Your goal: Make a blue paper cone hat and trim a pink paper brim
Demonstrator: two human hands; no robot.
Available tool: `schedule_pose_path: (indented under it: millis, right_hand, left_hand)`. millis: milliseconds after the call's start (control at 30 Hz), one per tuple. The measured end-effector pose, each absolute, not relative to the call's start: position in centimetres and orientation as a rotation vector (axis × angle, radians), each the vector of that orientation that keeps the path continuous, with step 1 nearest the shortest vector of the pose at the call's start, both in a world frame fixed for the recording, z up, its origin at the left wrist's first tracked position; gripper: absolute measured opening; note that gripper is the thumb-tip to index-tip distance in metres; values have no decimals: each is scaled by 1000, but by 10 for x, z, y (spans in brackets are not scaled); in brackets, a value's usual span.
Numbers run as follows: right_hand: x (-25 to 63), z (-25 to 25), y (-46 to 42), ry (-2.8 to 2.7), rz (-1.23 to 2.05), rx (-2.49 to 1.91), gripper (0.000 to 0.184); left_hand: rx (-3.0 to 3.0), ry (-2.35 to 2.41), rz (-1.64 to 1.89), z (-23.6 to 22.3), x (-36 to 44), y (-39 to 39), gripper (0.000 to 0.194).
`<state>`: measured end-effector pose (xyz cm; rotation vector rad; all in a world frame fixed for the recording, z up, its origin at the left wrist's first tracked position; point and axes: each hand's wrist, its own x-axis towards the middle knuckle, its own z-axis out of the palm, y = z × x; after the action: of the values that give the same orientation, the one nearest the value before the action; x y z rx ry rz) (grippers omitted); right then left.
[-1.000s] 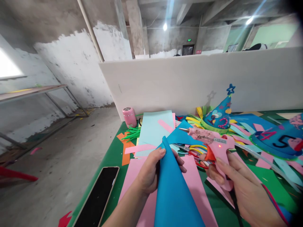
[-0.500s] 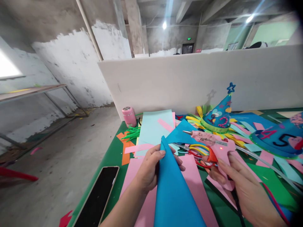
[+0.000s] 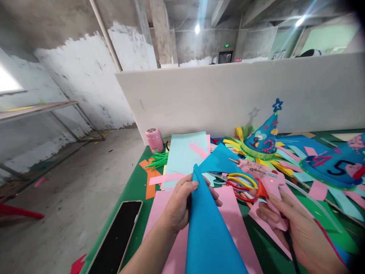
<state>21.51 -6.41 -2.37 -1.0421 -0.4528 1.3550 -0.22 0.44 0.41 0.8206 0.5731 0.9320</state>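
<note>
Two bare hands, two bare forearms. Left hand (image 3: 179, 205) with short, rounded, unpainted nails, a pale tip showing on the thumb; no ring, no watch, no band at the wrist. Left forearm (image 3: 148, 253) uncovered right down to the lower edge of view, no sleeve or cuff anywhere along it. Right hand (image 3: 296, 228) likewise ungloved, nails short and plain, fingers free of rings. Right wrist bare too, no bracelet, no sleeve in sight. No gloves, no tape, no markings on either.
</note>
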Motion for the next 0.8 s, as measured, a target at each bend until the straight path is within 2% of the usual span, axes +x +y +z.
schedule_pose_path:
  millis: [200,500,800]
  right_hand:
    - [210,-19,-72,-684,1396,-1124,35]
    - [199,0,-77,-1039,1212,-1332,26]
    - [193,13,-86,-1096,1087,-1456,26]
  left_hand:
    - [797,597,926,4,0,2,23]
    - [777,618,919,10,3,1,27]
    - [785,603,924,9,3,0,26]
